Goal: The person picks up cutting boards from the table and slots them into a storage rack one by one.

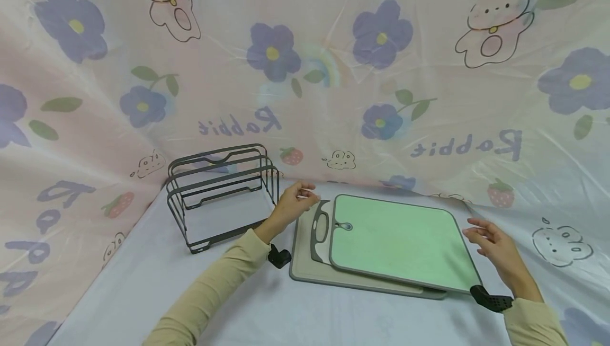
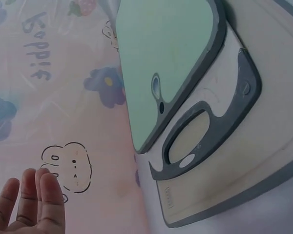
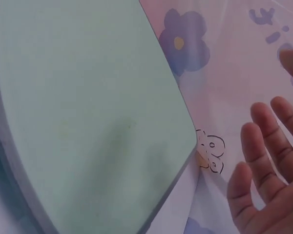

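A pale green cutting board (image 1: 395, 240) with a grey rim lies on top of a stack. Under it, a white board with a dark grey handle (image 1: 320, 232) sticks out at the left, and a larger beige cutting board (image 1: 302, 264) lies at the bottom. My left hand (image 1: 297, 200) hovers by the stack's left end, fingers loosely bent and holding nothing. Off the green board's right edge, my right hand (image 1: 495, 245) is raised with relaxed fingers and nothing in it. In the right wrist view its spread fingers (image 3: 263, 161) show apart from the board.
A black wire rack (image 1: 221, 197) with several upright dividers stands left of the boards, close to my left forearm. Behind everything hangs a printed curtain (image 1: 324, 97) with flowers and rabbits. The boards and rack rest on a white-covered table (image 1: 267, 309).
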The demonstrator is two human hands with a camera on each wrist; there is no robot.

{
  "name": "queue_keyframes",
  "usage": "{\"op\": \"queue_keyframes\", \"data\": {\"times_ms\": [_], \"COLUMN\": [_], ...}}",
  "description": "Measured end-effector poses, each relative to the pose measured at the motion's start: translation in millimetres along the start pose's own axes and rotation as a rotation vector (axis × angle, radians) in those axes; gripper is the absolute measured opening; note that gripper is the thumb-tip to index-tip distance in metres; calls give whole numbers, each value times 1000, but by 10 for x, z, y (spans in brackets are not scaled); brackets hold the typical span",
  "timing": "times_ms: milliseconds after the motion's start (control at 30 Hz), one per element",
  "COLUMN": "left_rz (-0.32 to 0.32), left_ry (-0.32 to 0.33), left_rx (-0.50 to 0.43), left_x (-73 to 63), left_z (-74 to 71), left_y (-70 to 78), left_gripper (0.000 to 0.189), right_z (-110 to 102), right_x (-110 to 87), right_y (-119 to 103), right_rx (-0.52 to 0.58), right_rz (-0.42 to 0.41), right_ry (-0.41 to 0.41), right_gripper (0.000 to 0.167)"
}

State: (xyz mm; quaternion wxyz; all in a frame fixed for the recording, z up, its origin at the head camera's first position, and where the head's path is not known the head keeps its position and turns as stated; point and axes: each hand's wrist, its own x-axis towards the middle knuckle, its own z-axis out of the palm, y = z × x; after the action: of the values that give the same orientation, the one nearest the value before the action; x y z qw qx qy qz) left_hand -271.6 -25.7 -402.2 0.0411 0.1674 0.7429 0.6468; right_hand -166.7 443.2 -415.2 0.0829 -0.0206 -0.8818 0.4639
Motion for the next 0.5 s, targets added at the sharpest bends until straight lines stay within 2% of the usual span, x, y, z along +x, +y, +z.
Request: {"op": "queue_keyframes", "data": {"times_ms": [267, 500], "left_rz": [-59, -98], "left_ry": [5, 20], "left_rx": [-20, -31], "left_x": [6, 10], "left_z": [60, 101], "left_y": [-92, -195], "left_gripper": [34, 34], "right_z": [-25, -18], "right_x": [-10, -29], "right_y": [62, 113], "right_rx": [7, -1], "right_rz": [23, 66], "right_ry": [-18, -45], "right_gripper": [31, 44]}}
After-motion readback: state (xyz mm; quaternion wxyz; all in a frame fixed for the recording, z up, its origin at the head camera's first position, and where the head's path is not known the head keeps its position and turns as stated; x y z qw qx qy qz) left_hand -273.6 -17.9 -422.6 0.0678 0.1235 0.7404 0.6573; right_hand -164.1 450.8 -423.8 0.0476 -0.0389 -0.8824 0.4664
